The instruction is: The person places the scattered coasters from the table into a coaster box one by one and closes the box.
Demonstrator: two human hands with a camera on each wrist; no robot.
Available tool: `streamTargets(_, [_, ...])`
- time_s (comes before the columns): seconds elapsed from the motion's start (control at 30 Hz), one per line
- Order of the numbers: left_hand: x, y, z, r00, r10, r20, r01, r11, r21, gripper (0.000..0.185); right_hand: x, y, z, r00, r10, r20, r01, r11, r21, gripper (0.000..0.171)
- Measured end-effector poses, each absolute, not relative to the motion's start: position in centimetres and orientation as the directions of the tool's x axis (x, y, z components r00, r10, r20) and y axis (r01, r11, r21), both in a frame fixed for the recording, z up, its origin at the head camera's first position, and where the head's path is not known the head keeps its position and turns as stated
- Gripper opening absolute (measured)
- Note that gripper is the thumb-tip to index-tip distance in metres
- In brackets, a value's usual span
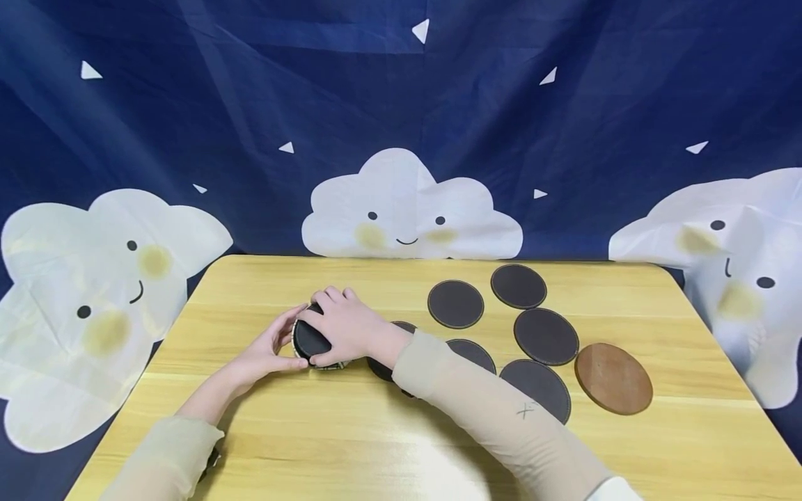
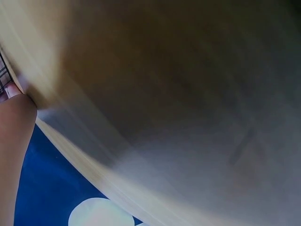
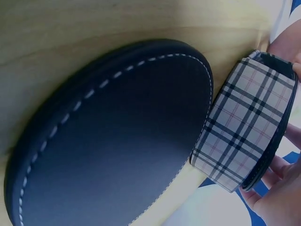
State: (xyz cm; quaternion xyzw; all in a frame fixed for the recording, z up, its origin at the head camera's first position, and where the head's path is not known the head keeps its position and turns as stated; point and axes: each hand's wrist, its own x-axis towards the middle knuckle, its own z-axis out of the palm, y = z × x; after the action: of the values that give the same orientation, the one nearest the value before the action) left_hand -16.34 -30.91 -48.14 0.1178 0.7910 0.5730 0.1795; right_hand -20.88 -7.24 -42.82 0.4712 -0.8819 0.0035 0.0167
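On the left half of the pale wooden table (image 1: 351, 445), your right hand (image 1: 343, 325) reaches across and curls over the top of a round coaster holder with a plaid-patterned wall and dark rim (image 1: 311, 341), fingers wrapped around its far edge. Your left hand (image 1: 266, 351) comes in from the other side, fingertips against the holder's near-left wall, so both hands grasp it between them. From your right wrist, the plaid wall (image 3: 244, 122) shows clearly, cream with dark and red lines, and it sits just beside a dark round leather coaster with white stitching (image 3: 117, 136) lying flat on the wood. Your left wrist view is mostly blurred tabletop, with only a finger at the left edge. Off to your right, more dark round coasters (image 1: 546, 336) lie scattered flat, some partly hidden under your right forearm, and one brown round coaster (image 1: 613, 378) lies nearest the table's right side. Behind the table hangs a dark blue backdrop with smiling white clouds (image 1: 410, 209).
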Motion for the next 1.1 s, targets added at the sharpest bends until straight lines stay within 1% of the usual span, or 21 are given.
streamTargets(0.23, [-16.3,-31.0,-48.2,-0.908,0.398,-0.134,-0.02,0.278,0.96,0.106,-20.7,-7.7,-43.5,-0.557,-0.83,0.029,-0.83,0.557,0.016,0.075])
streamTargets(0.5, [-16.3,-31.1,-48.2,-0.904,0.408,-0.126,-0.007,0.282,0.959,0.104,-20.7,-7.8,-44.8,-0.54,-0.839,0.059,-0.839,0.543,0.039,0.077])
streamTargets(0.67, [-16.4,-31.0,-48.1,-0.906,0.405,-0.119,-0.002,0.279,0.96,0.104,-20.6,-7.7,-44.8,-0.534,-0.842,0.07,-0.841,0.538,0.053,0.074])
streamTargets(1.1, [-16.3,-30.8,-48.2,-0.902,0.416,-0.115,-0.008,0.252,0.968,0.104,-20.4,-7.2,-44.8,-0.543,-0.837,0.064,-0.833,0.547,0.083,0.068])
